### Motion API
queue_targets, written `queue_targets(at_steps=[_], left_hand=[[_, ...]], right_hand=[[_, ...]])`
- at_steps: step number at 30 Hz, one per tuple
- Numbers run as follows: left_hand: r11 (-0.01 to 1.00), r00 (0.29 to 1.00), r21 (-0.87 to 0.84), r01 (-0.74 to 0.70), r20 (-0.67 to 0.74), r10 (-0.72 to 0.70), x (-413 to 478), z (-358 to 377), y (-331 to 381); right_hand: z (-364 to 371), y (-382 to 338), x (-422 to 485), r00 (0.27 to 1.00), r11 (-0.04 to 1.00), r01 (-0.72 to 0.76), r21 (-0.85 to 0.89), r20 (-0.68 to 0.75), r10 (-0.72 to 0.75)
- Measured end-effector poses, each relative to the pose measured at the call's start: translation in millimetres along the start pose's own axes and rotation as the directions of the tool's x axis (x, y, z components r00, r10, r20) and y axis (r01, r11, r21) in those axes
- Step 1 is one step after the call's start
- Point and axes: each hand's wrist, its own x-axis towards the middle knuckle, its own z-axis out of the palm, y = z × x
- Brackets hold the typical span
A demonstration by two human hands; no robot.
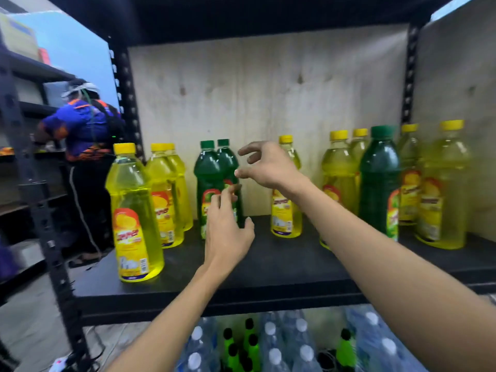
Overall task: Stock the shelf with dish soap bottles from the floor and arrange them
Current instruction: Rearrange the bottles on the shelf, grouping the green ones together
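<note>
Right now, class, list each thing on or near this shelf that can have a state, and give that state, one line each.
Left hand: open, fingers spread, holding nothing.
Right hand: open, fingers curled, holding nothing.
Pair of green bottles: upright, capped, side by side.
Front yellow bottle: upright, capped, near the shelf edge.
Large green bottle: upright, capped.
Shelf: partly stocked, middle front bare.

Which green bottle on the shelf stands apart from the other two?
The green bottle on the right, among the yellow bottles. The other two green ones stand as a pair at the middle, just beyond both hands.
</note>
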Motion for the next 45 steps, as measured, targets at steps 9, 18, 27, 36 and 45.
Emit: queue_targets(at_steps=[9,18,27,36,45], left_hand=[[0.868,0.726,-0.319,0.380,0.684,-0.066,-6,93,123],[0.907,0.789,-0.295,0.300,0.612,-0.062,-34,113,152],[0.830,0.897,-0.472,0.297,0.437,-0.072,-77,120,164],[0.906,0.824,-0.349,0.240,0.567,0.000,-11,-16,27],[0.845,0.697,-0.187,0.500,0.667,-0.265,16,-78,-62]], right_hand=[[-140,68,-87,0.706,0.894,-0.398,-0.206,-0.690,0.155],[-141,116,-89,0.818,0.886,-0.443,0.141,-0.341,0.463],[-115,75,-107,0.828,0.923,-0.339,-0.184,-0.524,0.200],[-38,-2,-53,0.992,0.972,-0.110,0.206,-0.038,0.120],[71,-35,-7,0.977,0.941,-0.173,0.292,0.168,0.128]])
